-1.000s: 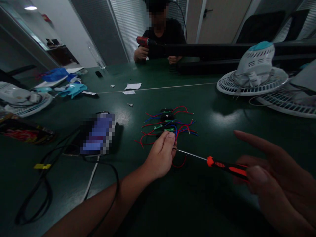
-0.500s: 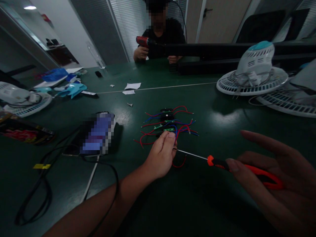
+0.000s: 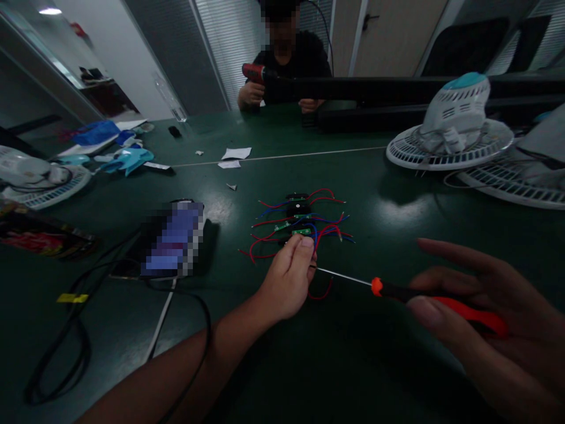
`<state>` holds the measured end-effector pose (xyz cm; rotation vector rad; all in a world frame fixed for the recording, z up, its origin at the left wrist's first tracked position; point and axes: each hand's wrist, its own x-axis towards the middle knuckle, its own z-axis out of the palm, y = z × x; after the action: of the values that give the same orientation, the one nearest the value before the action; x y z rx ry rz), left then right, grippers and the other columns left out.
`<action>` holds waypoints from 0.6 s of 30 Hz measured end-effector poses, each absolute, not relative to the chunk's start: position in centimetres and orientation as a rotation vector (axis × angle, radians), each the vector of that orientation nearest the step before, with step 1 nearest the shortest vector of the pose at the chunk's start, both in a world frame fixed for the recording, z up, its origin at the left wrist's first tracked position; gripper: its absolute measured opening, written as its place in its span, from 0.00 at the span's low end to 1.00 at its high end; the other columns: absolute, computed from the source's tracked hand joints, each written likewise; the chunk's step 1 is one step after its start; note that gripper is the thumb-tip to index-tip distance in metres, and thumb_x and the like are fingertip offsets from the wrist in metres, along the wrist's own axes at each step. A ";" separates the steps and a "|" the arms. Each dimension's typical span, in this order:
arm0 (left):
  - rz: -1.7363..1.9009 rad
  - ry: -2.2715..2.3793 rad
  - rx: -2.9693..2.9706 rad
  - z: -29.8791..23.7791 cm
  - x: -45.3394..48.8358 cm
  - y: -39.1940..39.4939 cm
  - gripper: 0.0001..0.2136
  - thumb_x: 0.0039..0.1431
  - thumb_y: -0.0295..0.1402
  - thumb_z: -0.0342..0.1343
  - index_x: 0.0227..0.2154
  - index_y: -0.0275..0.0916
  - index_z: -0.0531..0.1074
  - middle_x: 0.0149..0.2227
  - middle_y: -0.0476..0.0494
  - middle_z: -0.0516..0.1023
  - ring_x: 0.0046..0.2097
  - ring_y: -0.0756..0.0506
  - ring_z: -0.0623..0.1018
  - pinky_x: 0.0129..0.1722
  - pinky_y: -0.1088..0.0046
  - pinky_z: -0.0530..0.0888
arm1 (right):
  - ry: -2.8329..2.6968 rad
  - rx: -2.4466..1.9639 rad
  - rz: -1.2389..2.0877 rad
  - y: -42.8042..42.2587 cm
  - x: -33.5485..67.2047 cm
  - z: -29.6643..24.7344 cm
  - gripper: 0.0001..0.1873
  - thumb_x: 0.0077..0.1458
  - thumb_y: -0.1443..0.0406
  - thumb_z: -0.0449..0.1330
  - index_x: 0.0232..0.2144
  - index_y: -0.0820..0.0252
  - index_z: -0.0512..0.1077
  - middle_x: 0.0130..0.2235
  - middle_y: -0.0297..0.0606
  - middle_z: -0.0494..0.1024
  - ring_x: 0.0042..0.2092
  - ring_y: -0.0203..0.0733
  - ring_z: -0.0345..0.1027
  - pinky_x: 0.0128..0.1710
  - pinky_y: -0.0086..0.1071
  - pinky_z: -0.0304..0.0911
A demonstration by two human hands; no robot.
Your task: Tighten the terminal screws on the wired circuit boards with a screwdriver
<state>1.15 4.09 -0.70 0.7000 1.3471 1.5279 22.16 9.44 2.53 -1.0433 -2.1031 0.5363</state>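
My left hand [image 3: 288, 277] rests on the green table [image 3: 397, 235] with its fingers pinched on a small part that I cannot make out, wires trailing from it. Just beyond it lies a cluster of small circuit boards with red and blue wires [image 3: 302, 221]. My right hand [image 3: 494, 330] holds an orange and black screwdriver [image 3: 424, 294] by the handle, thumb over it and forefinger stretched out. The screwdriver's thin metal shaft reaches left, its tip at my left fingers.
A phone [image 3: 172, 238] with black cables lies to the left. White fan parts [image 3: 450, 135] stand at the right, another fan grille [image 3: 39, 176] at far left. Paper scraps [image 3: 236, 154] and blue gloves [image 3: 126, 158] lie further back. A person across the table holds a red drill [image 3: 253, 72].
My right hand has turned the screwdriver handle between its fingers, shifting its grip. My left hand has stayed pinched in place.
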 end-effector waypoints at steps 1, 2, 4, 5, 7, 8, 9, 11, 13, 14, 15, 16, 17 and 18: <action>1.531 1.344 0.696 -0.7 1.1 4.1 0.18 0.56 0.50 0.54 0.25 0.39 0.64 0.24 0.54 0.63 0.23 0.55 0.62 0.21 0.81 0.61 | -2.143 -1.007 0.579 9.6 22.2 2.6 0.21 0.57 0.53 0.57 0.53 0.42 0.69 0.28 0.30 0.81 0.24 0.41 0.77 0.17 0.26 0.70; 1.535 1.338 0.689 -0.7 1.1 4.1 0.18 0.56 0.49 0.54 0.25 0.39 0.64 0.24 0.54 0.63 0.23 0.55 0.63 0.21 0.81 0.61 | -2.174 -0.974 0.620 9.7 22.3 2.6 0.19 0.61 0.55 0.54 0.54 0.41 0.68 0.26 0.28 0.80 0.21 0.39 0.75 0.14 0.25 0.67; 1.540 1.326 0.684 -0.8 1.1 4.1 0.17 0.57 0.49 0.54 0.26 0.39 0.64 0.24 0.54 0.62 0.23 0.55 0.63 0.21 0.81 0.61 | -2.181 -0.950 0.645 9.9 22.2 2.7 0.17 0.64 0.58 0.51 0.53 0.39 0.68 0.20 0.25 0.76 0.15 0.36 0.70 0.09 0.22 0.62; 1.542 1.325 0.691 -0.9 1.1 4.1 0.17 0.57 0.49 0.54 0.26 0.39 0.64 0.24 0.55 0.62 0.23 0.55 0.62 0.21 0.81 0.61 | -2.178 -0.955 0.629 9.9 22.1 2.7 0.16 0.64 0.59 0.51 0.52 0.39 0.69 0.17 0.24 0.74 0.13 0.35 0.68 0.08 0.22 0.60; 1.541 1.330 0.708 -1.0 1.1 4.1 0.17 0.58 0.48 0.53 0.26 0.39 0.64 0.23 0.55 0.62 0.23 0.55 0.62 0.20 0.81 0.60 | -2.178 -0.965 0.584 9.9 22.0 2.9 0.15 0.62 0.60 0.55 0.51 0.40 0.70 0.16 0.23 0.73 0.13 0.35 0.68 0.08 0.21 0.60; 1.537 1.335 0.718 -1.0 1.1 4.1 0.17 0.59 0.48 0.52 0.26 0.39 0.64 0.23 0.55 0.61 0.22 0.55 0.62 0.20 0.81 0.60 | -2.177 -0.964 0.566 9.8 21.9 2.9 0.16 0.61 0.60 0.56 0.51 0.40 0.70 0.18 0.24 0.75 0.14 0.36 0.70 0.08 0.21 0.61; 1.534 1.338 0.727 -0.9 1.1 4.1 0.17 0.59 0.48 0.52 0.26 0.39 0.64 0.23 0.55 0.61 0.22 0.55 0.62 0.20 0.81 0.60 | -2.173 -0.964 0.555 9.7 21.9 3.0 0.16 0.60 0.60 0.57 0.51 0.42 0.70 0.21 0.26 0.78 0.16 0.37 0.72 0.10 0.22 0.63; 1.527 1.345 0.729 -0.8 1.1 4.1 0.17 0.59 0.48 0.52 0.26 0.39 0.64 0.23 0.55 0.62 0.22 0.55 0.62 0.20 0.81 0.60 | -2.144 -0.971 0.535 9.4 21.8 3.1 0.19 0.58 0.59 0.59 0.52 0.44 0.69 0.27 0.30 0.81 0.20 0.39 0.75 0.14 0.25 0.68; 1.520 1.352 0.723 -0.6 1.2 4.2 0.18 0.58 0.49 0.53 0.26 0.38 0.64 0.23 0.55 0.62 0.22 0.55 0.62 0.20 0.81 0.60 | -2.111 -1.004 0.528 9.2 21.8 3.1 0.21 0.56 0.58 0.60 0.53 0.47 0.69 0.30 0.33 0.82 0.21 0.40 0.76 0.17 0.29 0.71; 1.520 1.354 0.717 -0.5 1.2 4.2 0.18 0.57 0.49 0.54 0.26 0.38 0.64 0.23 0.55 0.62 0.22 0.55 0.61 0.20 0.81 0.60 | -2.093 -1.035 0.537 9.0 21.8 3.1 0.22 0.56 0.57 0.60 0.53 0.48 0.69 0.30 0.33 0.82 0.21 0.41 0.76 0.18 0.30 0.71; 1.520 1.355 0.711 -0.4 1.2 4.1 0.18 0.56 0.50 0.54 0.26 0.38 0.64 0.23 0.55 0.62 0.22 0.55 0.61 0.20 0.81 0.60 | -2.078 -1.067 0.550 8.9 21.8 3.1 0.22 0.56 0.56 0.60 0.53 0.49 0.69 0.30 0.34 0.82 0.22 0.41 0.76 0.18 0.31 0.70; 1.522 1.357 0.707 -0.4 1.2 4.1 0.18 0.56 0.50 0.54 0.26 0.39 0.64 0.23 0.55 0.62 0.22 0.55 0.61 0.20 0.81 0.60 | -2.062 -1.099 0.560 8.9 21.8 3.0 0.23 0.55 0.56 0.60 0.54 0.49 0.68 0.31 0.34 0.82 0.24 0.43 0.77 0.18 0.31 0.70; 1.519 1.357 0.706 -0.4 1.2 4.1 0.18 0.56 0.50 0.54 0.26 0.39 0.64 0.23 0.55 0.62 0.22 0.55 0.61 0.20 0.81 0.60 | -2.048 -1.117 0.566 8.8 21.8 2.9 0.24 0.55 0.55 0.61 0.54 0.49 0.68 0.31 0.34 0.81 0.26 0.44 0.77 0.18 0.31 0.70; 1.519 1.357 0.702 -0.5 1.2 4.1 0.18 0.56 0.50 0.54 0.26 0.39 0.64 0.23 0.55 0.62 0.23 0.55 0.62 0.20 0.81 0.60 | -2.042 -1.115 0.566 8.9 21.8 2.8 0.25 0.54 0.54 0.61 0.54 0.48 0.67 0.32 0.34 0.81 0.27 0.44 0.78 0.19 0.31 0.70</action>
<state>1.19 4.11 -0.45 0.7017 1.3569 1.5194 21.85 8.86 2.82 -1.1153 -2.0425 0.5658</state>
